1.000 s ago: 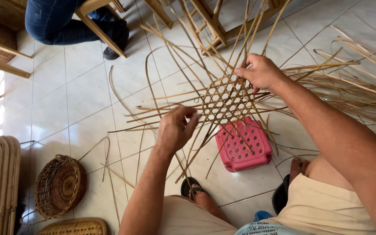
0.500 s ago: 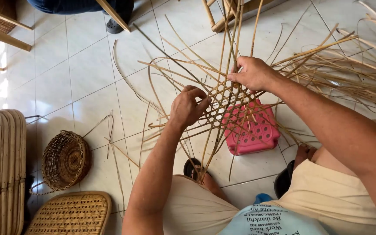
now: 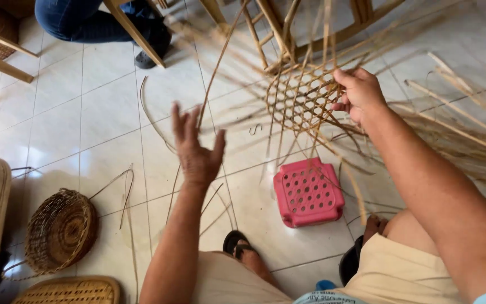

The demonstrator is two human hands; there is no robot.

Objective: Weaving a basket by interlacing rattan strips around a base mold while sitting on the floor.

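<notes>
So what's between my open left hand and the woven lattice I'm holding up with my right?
In the head view, loose cane strips cross the gap between the left hand and the woven lattice, with white floor tile beneath.

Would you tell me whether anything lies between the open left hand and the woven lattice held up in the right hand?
Nothing solid does. The left hand is open in the air, apart from the woven lattice gripped by the right hand. Only loose cane strips trailing from the weave cross the gap between them.

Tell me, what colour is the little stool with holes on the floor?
Pink stool, clearest in the head view.
</notes>
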